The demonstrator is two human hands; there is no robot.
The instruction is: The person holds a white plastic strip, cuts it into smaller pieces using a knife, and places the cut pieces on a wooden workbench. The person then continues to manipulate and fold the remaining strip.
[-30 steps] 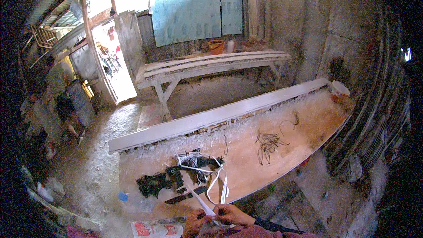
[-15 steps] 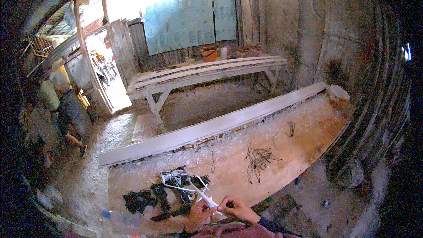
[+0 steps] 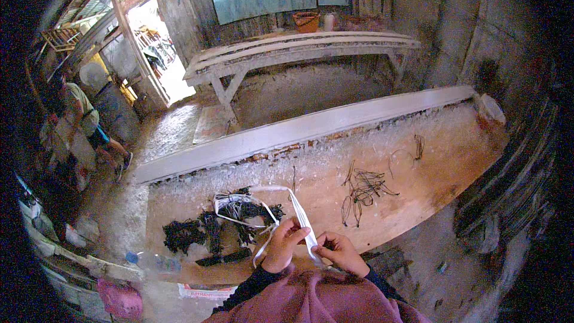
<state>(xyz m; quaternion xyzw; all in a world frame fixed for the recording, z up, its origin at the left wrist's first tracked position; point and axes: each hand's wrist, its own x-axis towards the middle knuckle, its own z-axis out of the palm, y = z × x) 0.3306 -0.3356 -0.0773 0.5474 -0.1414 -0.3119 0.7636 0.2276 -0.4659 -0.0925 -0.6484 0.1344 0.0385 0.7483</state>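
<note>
Pinching white strap: left hand and right hand fingers closed on it; orange tub contents hidden.

A rough shed with weathered plank walls and a dusty dirt floor. A long pale wooden bench stands by the far wall; daylight floods through the open doorway.

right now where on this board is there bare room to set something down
Bare board between the white strap and the loose wires, and right of those wires. Crowded at the left around the dark bundles.
</note>
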